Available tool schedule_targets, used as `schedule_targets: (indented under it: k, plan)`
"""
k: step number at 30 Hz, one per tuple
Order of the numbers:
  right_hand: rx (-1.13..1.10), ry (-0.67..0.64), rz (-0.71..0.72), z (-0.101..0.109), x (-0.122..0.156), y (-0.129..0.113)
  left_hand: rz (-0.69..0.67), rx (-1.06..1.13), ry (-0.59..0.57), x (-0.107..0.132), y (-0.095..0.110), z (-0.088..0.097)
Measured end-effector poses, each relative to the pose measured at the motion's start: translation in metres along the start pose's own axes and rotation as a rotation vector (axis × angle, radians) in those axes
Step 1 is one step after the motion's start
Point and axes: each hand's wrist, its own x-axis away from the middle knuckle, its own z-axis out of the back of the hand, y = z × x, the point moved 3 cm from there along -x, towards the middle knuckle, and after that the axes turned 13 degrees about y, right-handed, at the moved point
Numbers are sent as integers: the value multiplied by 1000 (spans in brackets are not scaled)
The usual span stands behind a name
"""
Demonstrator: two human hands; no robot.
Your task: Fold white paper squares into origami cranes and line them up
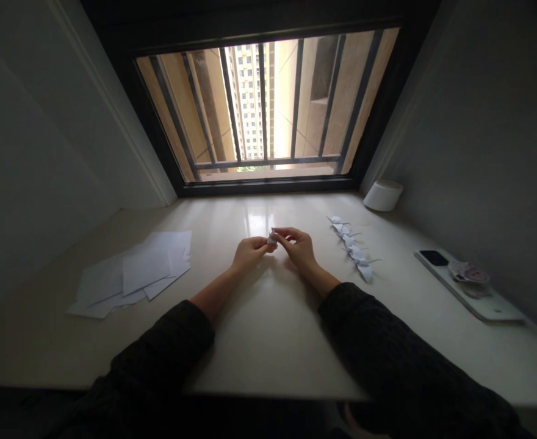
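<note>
My left hand (249, 252) and my right hand (298, 246) meet over the middle of the pale table (268, 329). Both pinch a small folded piece of white paper (272, 238) between their fingertips, just above the tabletop. Both forearms wear dark sleeves. To the right of my right hand lies a row of several small folded paper figures (353, 250). To the left of my left hand lies a loose pile of white paper sheets (133, 274).
A white phone (467, 286) with a sticker on it lies at the right edge. A white roll (382, 195) stands at the back right near the barred window (263, 110). Walls close in on both sides.
</note>
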Motion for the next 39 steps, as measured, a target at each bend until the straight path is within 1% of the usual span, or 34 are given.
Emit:
schedule_targets:
  k: [5,10,13,22,28,35,37,39]
  plan:
    - [25,24,-25,0,0,-1,21,23,12,0,-2,-1]
    - [5,51,-47,0,-2,1,6,12,10,-1,-2,-1]
    - [7,61,-34,0,-1,2,8,13,11,-3,-2,1]
    - [142,85,72,3,0,-1,8,61,36,-2,-2,0]
    - [161,20,54,2,-1,6,-3,47,49,-3,-4,1]
    - [160,53,81,2,0,3,-8,-57,34,1,0,2]
    - [148,55,84,2,0,4,0,-58,45,1,2,2]
    - [127,67,57,1,0,6,10,-37,59,0,3,2]
